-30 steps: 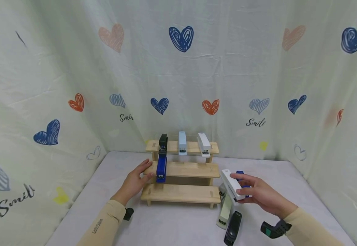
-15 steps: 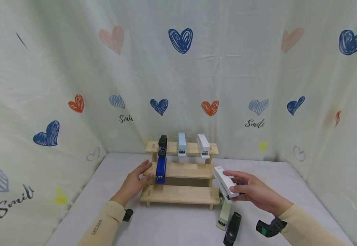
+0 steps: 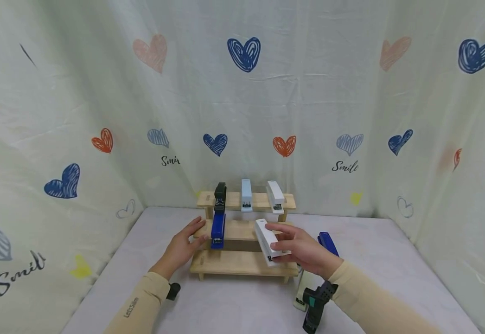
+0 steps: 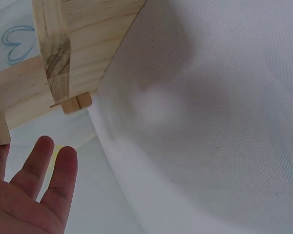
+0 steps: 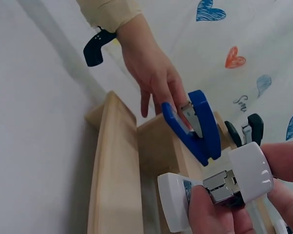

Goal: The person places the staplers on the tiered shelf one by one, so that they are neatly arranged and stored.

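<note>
My right hand (image 3: 305,248) pinches a white stapler (image 3: 266,236) between thumb and fingers, in front of the middle tier of a wooden three-tier shelf (image 3: 244,263). In the right wrist view the held stapler's front end (image 5: 251,170) faces the camera, its arm and base spread apart. My left hand (image 3: 181,248) touches the middle tier's left end with extended fingers; the left wrist view shows the fingers (image 4: 58,183) loosely straight by the wood. Beside it, a blue stapler (image 3: 218,230) stands on the middle tier.
The top tier bears a black stapler (image 3: 220,195), a light blue stapler (image 3: 246,195) and another white stapler (image 3: 275,196). Right of the shelf, a blue stapler (image 3: 328,242), a pale green stapler (image 3: 300,299) and a black stapler (image 3: 312,320), partly covered by my right wrist strap, lie on the table.
My right hand has carried the white stapler leftward from above the table staplers to the shelf's middle tier. The left hand stays at the shelf's left end.
</note>
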Motion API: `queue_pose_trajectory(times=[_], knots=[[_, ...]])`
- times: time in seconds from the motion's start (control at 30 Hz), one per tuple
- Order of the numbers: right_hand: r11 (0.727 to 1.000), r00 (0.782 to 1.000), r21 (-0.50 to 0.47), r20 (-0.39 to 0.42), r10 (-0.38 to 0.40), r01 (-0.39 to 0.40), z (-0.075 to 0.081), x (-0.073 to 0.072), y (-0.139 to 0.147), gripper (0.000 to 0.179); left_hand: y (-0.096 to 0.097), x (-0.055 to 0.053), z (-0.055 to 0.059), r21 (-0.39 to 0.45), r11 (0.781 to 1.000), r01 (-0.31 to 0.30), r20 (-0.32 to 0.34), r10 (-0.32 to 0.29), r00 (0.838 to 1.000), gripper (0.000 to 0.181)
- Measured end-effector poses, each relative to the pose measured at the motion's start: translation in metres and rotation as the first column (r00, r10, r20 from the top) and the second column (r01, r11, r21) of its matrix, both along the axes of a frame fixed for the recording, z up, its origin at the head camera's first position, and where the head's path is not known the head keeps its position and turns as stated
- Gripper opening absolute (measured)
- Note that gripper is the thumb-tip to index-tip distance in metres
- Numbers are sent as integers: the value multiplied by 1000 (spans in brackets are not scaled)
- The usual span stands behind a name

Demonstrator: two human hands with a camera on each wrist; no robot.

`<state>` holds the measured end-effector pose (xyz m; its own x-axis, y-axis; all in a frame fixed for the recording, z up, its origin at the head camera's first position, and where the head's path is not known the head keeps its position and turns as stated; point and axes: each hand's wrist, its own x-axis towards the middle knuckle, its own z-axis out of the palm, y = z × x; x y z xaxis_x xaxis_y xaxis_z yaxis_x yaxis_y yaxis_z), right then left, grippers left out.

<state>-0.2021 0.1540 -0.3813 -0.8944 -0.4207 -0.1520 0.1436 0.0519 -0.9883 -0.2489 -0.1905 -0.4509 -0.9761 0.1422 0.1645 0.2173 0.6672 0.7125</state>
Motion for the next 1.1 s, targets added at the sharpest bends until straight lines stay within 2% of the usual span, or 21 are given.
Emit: queue_pose_trajectory(times=[0.2, 0.5, 0.8, 1.1], knots=[[999, 1000, -40, 7, -25, 25, -6, -12, -25, 58, -1, 0, -1, 11, 1000, -2, 1, 2, 1000, 60], [993, 994, -35, 11, -110, 110, -8, -21, -53, 54, 0, -1, 0, 13, 1000, -9, 18, 9, 1000, 60], [989, 991, -63, 15, -133, 134, -10, -22, -63, 61, -1, 0, -1, 24, 1000, 9, 0, -9, 1000, 60], [989, 989, -32, -30, -142, 141, -8, -21, -68, 63, -1, -1, -2, 12, 1000, 4, -1, -4, 1000, 60]])
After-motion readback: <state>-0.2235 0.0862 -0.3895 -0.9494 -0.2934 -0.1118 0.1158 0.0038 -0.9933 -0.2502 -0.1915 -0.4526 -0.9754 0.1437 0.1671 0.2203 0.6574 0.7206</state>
